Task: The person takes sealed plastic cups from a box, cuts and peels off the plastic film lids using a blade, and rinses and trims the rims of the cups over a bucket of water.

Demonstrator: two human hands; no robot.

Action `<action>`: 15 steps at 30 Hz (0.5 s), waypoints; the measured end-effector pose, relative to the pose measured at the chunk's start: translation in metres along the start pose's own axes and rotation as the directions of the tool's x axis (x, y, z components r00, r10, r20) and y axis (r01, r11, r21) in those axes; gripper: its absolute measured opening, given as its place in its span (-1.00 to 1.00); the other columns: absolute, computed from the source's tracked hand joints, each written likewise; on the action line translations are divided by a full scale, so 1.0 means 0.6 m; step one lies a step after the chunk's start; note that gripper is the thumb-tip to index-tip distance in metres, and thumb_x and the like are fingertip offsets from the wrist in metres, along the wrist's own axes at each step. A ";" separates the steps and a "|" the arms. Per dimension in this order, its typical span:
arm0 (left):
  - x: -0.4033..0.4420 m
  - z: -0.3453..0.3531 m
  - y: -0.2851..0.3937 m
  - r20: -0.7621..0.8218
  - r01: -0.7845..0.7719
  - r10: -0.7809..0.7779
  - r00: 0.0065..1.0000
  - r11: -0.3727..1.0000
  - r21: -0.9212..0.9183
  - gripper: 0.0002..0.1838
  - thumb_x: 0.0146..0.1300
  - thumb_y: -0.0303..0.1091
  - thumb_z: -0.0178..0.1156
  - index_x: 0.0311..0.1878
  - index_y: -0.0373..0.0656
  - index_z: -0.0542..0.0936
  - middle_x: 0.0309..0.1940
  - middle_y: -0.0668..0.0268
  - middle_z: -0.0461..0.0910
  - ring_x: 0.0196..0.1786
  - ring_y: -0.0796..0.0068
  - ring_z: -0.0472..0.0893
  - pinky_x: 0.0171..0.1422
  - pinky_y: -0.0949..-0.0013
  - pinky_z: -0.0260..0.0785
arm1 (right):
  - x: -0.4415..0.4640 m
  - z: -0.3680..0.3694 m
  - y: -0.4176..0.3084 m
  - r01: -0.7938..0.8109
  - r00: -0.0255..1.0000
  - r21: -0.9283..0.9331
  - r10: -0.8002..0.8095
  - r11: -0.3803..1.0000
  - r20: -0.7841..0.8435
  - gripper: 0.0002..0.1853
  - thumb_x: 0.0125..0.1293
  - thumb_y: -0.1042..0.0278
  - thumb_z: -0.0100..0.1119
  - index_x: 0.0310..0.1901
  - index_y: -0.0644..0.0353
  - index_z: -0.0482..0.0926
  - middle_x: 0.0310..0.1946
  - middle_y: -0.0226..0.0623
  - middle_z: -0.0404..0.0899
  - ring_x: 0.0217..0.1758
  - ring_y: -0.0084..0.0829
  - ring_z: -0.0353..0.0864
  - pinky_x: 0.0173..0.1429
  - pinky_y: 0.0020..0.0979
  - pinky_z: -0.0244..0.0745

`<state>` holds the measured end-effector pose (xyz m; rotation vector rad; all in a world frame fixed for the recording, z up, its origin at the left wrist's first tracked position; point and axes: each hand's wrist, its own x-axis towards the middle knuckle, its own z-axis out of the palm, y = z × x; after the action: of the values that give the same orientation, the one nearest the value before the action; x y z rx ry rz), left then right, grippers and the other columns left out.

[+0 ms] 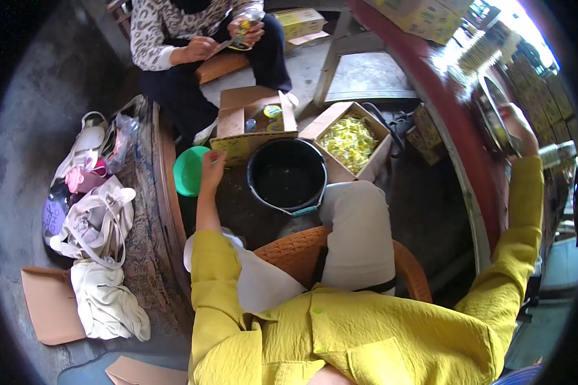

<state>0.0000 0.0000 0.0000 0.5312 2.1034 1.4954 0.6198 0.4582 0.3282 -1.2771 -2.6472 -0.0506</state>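
My left hand (213,169) is held over the floor between a green plastic bowl (189,172) and a black bucket (286,176). Its fingers are loosely curled and a little apart, and I see nothing in them. Far to the right, my right hand (521,131) grips the rim of a round metal bowl (492,115) at the red table. The bowl is tilted and seen from the side, so its contents are hidden. The bucket stands in front of my knees, its handle lowered toward me. Its inside looks dark.
Past the bucket, an open carton (255,96) holds jars, and another box (350,138) is full of yellow-green wrapped pieces. A co-worker (173,38) opposite holds a jar. Bags (96,212) lie left of the wooden ledge. The red table edge (440,96) runs along my right.
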 end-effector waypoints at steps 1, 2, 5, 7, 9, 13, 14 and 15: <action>0.017 0.013 -0.011 0.042 -0.085 0.084 0.996 0.996 0.041 -0.44 0.07 -0.07 0.25 0.03 -0.23 0.35 -0.14 0.12 0.49 -0.09 0.21 0.52 0.00 0.22 0.35 | -0.015 -0.024 0.000 0.016 1.000 -0.094 -0.016 0.995 -0.006 -0.89 0.03 0.57 0.07 -0.37 0.22 0.52 -0.48 -0.21 0.50 -0.41 -0.40 0.46 -0.33 -0.36 0.36; 0.031 0.025 -0.016 0.090 -0.173 0.166 0.982 0.982 0.076 -0.47 0.06 -0.08 0.26 -0.02 -0.25 0.39 -0.16 0.13 0.50 -0.10 0.23 0.52 0.00 0.27 0.35 | -0.030 -0.048 0.001 0.030 0.999 -0.188 -0.033 0.982 -0.013 -0.91 -0.01 0.62 0.05 -0.44 0.25 0.51 -0.52 -0.19 0.48 -0.41 -0.40 0.46 -0.36 -0.36 0.33; 0.130 0.032 -0.051 0.204 -0.241 0.180 0.962 0.914 0.326 -0.47 0.03 -0.10 0.27 -0.06 -0.29 0.41 -0.19 0.08 0.51 -0.10 0.22 0.52 0.00 0.26 0.35 | -0.007 -0.034 -0.029 0.077 0.994 -0.480 -0.027 0.874 0.111 -0.89 -0.15 0.67 0.02 -0.53 0.25 0.47 -0.57 -0.16 0.43 -0.45 -0.31 0.44 -0.39 -0.34 0.31; 0.202 0.077 -0.103 0.241 -0.321 0.242 0.940 0.868 0.379 -0.48 0.00 -0.10 0.27 -0.06 -0.25 0.41 -0.19 0.10 0.52 -0.10 0.20 0.53 -0.01 0.24 0.36 | -0.027 -0.076 -0.052 0.113 0.993 -0.525 -0.088 0.844 0.072 -0.87 -0.22 0.67 0.05 -0.55 0.24 0.44 -0.59 -0.16 0.39 -0.49 -0.22 0.40 -0.39 -0.30 0.29; 0.249 0.106 -0.113 0.257 -0.327 0.232 0.938 0.839 0.435 -0.50 -0.02 -0.11 0.27 -0.07 -0.19 0.42 -0.19 0.12 0.53 -0.09 0.17 0.53 -0.01 0.22 0.36 | -0.042 -0.113 -0.056 0.198 0.979 -0.537 -0.189 0.820 0.073 -0.79 -0.28 0.68 0.07 -0.50 0.21 0.43 -0.55 -0.16 0.37 -0.53 -0.13 0.34 -0.39 -0.26 0.27; 0.302 0.194 -0.057 0.241 -0.174 0.036 0.970 0.792 0.585 -0.56 -0.05 -0.16 0.25 -0.06 -0.02 0.44 -0.08 0.25 0.51 0.00 0.19 0.50 0.04 0.18 0.34 | -0.066 -0.139 -0.074 0.210 0.971 -0.571 -0.238 0.794 0.027 -0.65 -0.28 0.72 0.07 -0.34 0.19 0.43 -0.47 -0.20 0.38 -0.53 -0.17 0.32 -0.38 -0.26 0.28; 0.321 0.221 -0.060 0.252 -0.168 0.010 0.968 0.767 0.619 -0.56 -0.04 -0.17 0.25 -0.06 -0.01 0.43 -0.05 0.25 0.50 0.03 0.20 0.49 0.06 0.16 0.33 | -0.076 -0.142 -0.093 0.171 0.978 -0.572 -0.209 0.802 -0.002 -0.62 -0.27 0.73 0.07 -0.30 0.19 0.43 -0.46 -0.22 0.38 -0.52 -0.19 0.32 -0.37 -0.27 0.28; 0.349 0.246 -0.074 0.258 -0.162 -0.016 0.966 0.740 0.653 -0.57 -0.04 -0.18 0.25 -0.05 0.00 0.43 -0.02 0.26 0.48 0.05 0.21 0.48 0.08 0.14 0.32 | -0.086 -0.145 -0.113 0.133 0.983 -0.574 -0.182 0.808 -0.028 -0.59 -0.27 0.74 0.07 -0.26 0.18 0.43 -0.45 -0.23 0.39 -0.52 -0.22 0.33 -0.37 -0.28 0.29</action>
<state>-0.0797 0.2175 -0.1184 1.0115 2.3926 0.5940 0.6124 0.3659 0.4069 -1.1478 -2.7535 -0.9728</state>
